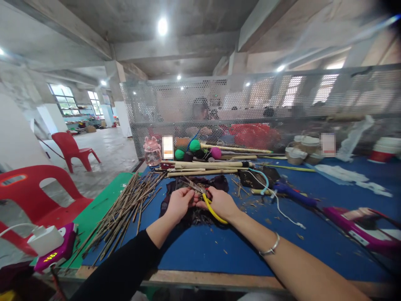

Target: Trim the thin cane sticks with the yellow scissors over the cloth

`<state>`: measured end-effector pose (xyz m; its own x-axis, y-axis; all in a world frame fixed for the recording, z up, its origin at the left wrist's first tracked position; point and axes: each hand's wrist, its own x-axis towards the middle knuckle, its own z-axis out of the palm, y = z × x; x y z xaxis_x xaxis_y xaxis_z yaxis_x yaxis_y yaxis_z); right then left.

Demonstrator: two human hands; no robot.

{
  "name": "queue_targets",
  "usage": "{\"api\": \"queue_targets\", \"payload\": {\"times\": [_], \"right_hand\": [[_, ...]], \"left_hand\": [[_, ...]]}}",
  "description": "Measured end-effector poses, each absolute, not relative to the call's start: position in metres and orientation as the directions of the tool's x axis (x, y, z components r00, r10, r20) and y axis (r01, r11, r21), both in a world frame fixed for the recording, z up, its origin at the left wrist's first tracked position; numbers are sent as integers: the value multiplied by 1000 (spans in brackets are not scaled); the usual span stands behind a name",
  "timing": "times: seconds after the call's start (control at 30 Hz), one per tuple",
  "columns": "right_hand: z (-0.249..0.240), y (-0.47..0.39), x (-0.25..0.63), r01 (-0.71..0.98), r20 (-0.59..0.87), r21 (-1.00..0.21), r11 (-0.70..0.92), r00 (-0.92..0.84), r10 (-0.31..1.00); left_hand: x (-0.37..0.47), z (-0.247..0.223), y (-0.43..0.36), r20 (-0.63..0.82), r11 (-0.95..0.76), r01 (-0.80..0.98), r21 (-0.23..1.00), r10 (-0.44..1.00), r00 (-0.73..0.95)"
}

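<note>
A pair of scissors (214,212) with yellow handles is in my right hand (223,204), its metal blades pointing away and to the left. My left hand (179,205) is closed in a pinch close to the blades; what its fingers hold is too small to make out. Both hands are over a crumpled dark cloth or bag (200,218) with small brown bits on it. To the left of my left hand lies a loose pile of thin brown twigs (125,205). Thicker pale sticks (209,165) lie crosswise beyond the hands.
A blue tabletop (200,251) carries the work, with a green board (108,205) at left. Yarn balls (194,145), a pink bottle (152,152) and pails (308,144) stand before a perforated metal screen (175,100). Purple devices (354,228) flank both sides. Red chairs (40,192) stand left.
</note>
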<state>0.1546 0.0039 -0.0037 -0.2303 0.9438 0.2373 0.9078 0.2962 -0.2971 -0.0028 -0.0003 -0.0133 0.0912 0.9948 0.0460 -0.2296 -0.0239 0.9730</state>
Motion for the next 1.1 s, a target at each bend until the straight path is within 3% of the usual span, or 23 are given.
{"api": "queue_targets", "payload": {"times": [0.23,0.5,0.77,1.1], "right_hand": [[-10,4,156,840,310,-357,408,-305,900],[-8,6,155,895,195,-314,318,-267,944],[-11,8,158,902,194,-321,290,-238,952],[-12,11,158,909,213,-312,276,-216,953]], "left_hand": [[-1,-10,-5,19,14,-182,983,984,178],[-4,-13,-3,9,9,-147,989,992,125],[-5,-11,-3,12,3,-113,994,991,131],[-3,-5,-5,39,4,-196,981,976,213]]}}
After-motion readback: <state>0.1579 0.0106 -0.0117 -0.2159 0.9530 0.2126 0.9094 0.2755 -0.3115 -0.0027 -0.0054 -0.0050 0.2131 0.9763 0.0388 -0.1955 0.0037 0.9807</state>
